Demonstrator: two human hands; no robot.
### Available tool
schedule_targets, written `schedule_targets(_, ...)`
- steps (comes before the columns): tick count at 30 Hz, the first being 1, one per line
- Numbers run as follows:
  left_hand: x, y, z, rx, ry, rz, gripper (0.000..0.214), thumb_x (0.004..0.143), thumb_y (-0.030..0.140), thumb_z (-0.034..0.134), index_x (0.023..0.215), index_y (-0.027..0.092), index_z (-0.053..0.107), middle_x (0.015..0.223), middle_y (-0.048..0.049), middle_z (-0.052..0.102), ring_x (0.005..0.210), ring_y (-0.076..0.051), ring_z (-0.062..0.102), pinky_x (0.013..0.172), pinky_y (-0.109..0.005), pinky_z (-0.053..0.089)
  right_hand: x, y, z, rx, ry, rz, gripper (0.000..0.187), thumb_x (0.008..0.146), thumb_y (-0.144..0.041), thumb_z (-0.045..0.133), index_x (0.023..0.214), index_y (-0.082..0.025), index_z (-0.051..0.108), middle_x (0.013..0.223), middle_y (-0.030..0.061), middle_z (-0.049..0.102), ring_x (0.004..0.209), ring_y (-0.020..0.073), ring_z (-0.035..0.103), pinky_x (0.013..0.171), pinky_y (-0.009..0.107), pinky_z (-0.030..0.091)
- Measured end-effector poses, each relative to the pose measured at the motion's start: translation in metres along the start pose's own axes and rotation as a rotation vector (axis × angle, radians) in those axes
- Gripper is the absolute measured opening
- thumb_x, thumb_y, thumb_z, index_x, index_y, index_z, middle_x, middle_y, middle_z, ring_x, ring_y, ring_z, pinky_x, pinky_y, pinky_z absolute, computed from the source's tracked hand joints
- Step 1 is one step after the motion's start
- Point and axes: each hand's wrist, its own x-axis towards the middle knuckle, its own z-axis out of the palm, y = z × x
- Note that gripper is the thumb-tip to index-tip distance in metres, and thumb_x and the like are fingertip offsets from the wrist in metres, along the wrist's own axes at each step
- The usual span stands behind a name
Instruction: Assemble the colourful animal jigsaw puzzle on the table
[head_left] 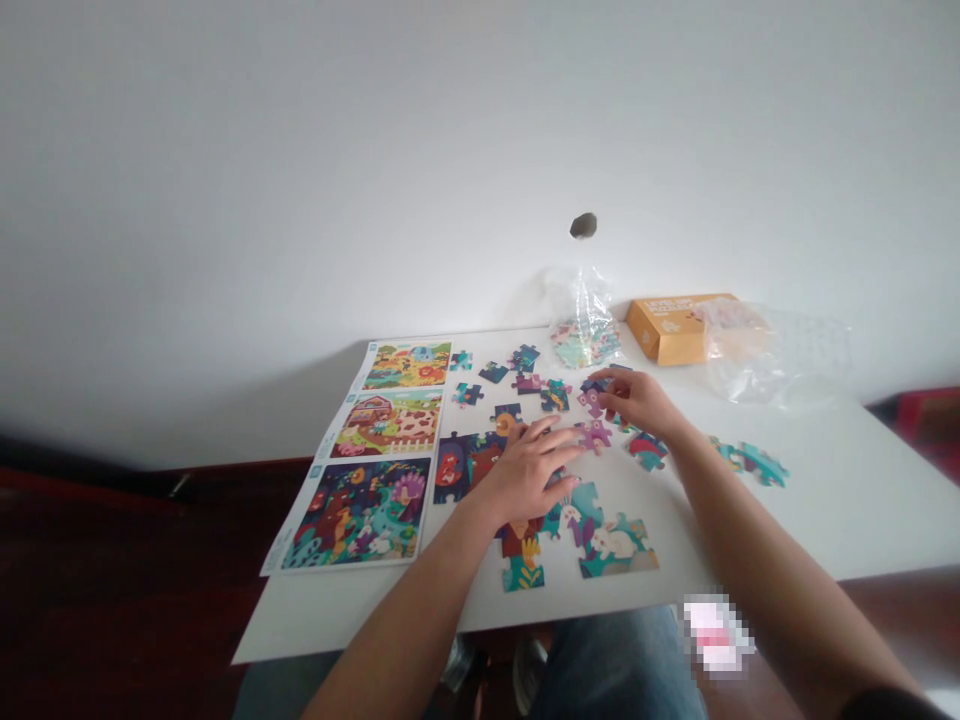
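Observation:
My left hand lies with its fingers spread over partly joined puzzle pieces, hiding some of them. Around it show a dark section with a brown bear, a strip with a yellow plant and a joined section with white rabbits. Farther right, my right hand pinches a purple puzzle piece between thumb and fingers, close to the tabletop. Just below that sits another purple piece. A piece with a red curve lies under the right wrist.
Picture sheets with three scenes lie along the left side of the white table. Loose pieces are scattered behind my hands, others at right. A clear bag of pieces, an orange box and crumpled plastic stand near the wall.

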Motion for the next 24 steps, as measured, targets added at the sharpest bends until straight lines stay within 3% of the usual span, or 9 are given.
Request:
schedule_targets(3,0.0,0.001,0.003,0.043,-0.087,-0.021,0.043,0.095,0.042,0.058,0.135,0.026,0.059,0.149,-0.0067,0.053,0.147,-0.036,0.031,0.115,-0.06,0.032,0.001,0.001,0.005,-0.055,-0.002,0.008,0.032,0.077,-0.036,0.068,0.103,-0.017,0.067,0.061,-0.0026,0.059,0.052,0.0139,0.057,0.045,0.024,0.044)
schedule_targets(7,0.0,0.001,0.004,0.068,-0.111,-0.05,0.047,0.093,0.043,0.06,0.137,0.026,0.057,0.149,-0.0071,0.053,0.145,-0.037,0.032,0.115,-0.061,0.032,0.003,0.002,0.012,-0.107,0.041,-0.081,0.02,0.072,-0.033,0.07,0.084,-0.018,0.065,0.06,-0.0033,0.055,0.053,0.012,0.05,0.051,0.026,0.042)
schedule_targets(11,-0.001,0.004,0.003,0.106,-0.117,-0.057,0.047,0.094,0.043,0.057,0.138,0.027,0.056,0.155,-0.0049,0.047,0.147,-0.038,0.027,0.115,-0.065,0.029,0.003,0.002,0.011,-0.097,0.043,-0.113,0.022,0.072,-0.034,0.07,0.086,-0.017,0.068,0.061,-0.0032,0.055,0.056,0.0121,0.049,0.055,0.026,0.041)
schedule_targets(16,-0.001,0.006,0.005,0.119,-0.136,-0.038,0.048,0.097,0.039,0.052,0.142,0.027,0.052,0.153,-0.0045,0.049,0.147,-0.037,0.026,0.117,-0.07,0.021,0.002,0.002,0.008,0.011,0.031,-0.033,0.033,0.076,-0.041,0.071,0.096,-0.015,0.068,0.067,-0.0008,0.062,0.053,0.0118,0.051,0.049,0.025,0.041)
schedule_targets(19,0.0,0.007,0.005,0.122,-0.13,-0.039,0.049,0.097,0.039,0.052,0.145,0.028,0.049,0.153,-0.0039,0.049,0.145,-0.038,0.028,0.117,-0.071,0.02,0.001,0.0,0.006,0.07,0.05,-0.015,0.036,0.071,-0.043,0.076,0.093,-0.015,0.067,0.067,0.0,0.064,0.054,0.0118,0.053,0.049,0.024,0.041)
schedule_targets(24,0.001,0.007,0.002,0.104,-0.116,-0.03,0.047,0.096,0.04,0.053,0.141,0.026,0.054,0.151,-0.0057,0.051,0.143,-0.036,0.031,0.119,-0.063,0.027,-0.001,-0.006,0.002,0.148,0.058,0.02,0.037,0.068,-0.043,0.078,0.089,-0.014,0.067,0.063,0.0008,0.064,0.051,0.0106,0.051,0.044,0.022,0.039)
